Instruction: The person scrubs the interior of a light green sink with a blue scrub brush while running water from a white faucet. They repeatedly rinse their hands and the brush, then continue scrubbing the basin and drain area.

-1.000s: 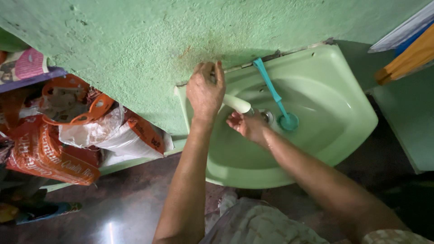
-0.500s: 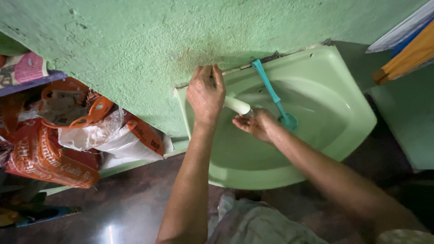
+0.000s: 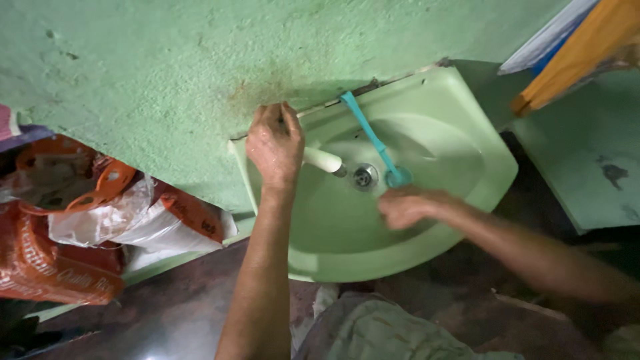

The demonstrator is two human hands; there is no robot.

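Observation:
A pale green washbasin (image 3: 480,187) is fixed to a rough green wall. My left hand (image 3: 273,143) grips the tap handle at the basin's back left corner; the white spout (image 3: 323,161) sticks out to the right of it, over the bowl. My right hand (image 3: 407,205) hovers blurred over the bowl, below the metal drain (image 3: 364,176), fingers loosely curled and holding nothing. A teal long-handled brush (image 3: 373,138) leans from the back rim down to the drain.
Orange and white sacks and bags (image 3: 100,220) are piled at the left under a shelf. A dark shiny floor (image 3: 167,313) lies below the basin. A pale green cabinet (image 3: 587,160) and an orange-yellow board (image 3: 573,53) stand at the right.
My right hand has pulled away from under the spout, down and to the right, uncovering the drain. My left hand stays on the tap handle. The view has shifted left.

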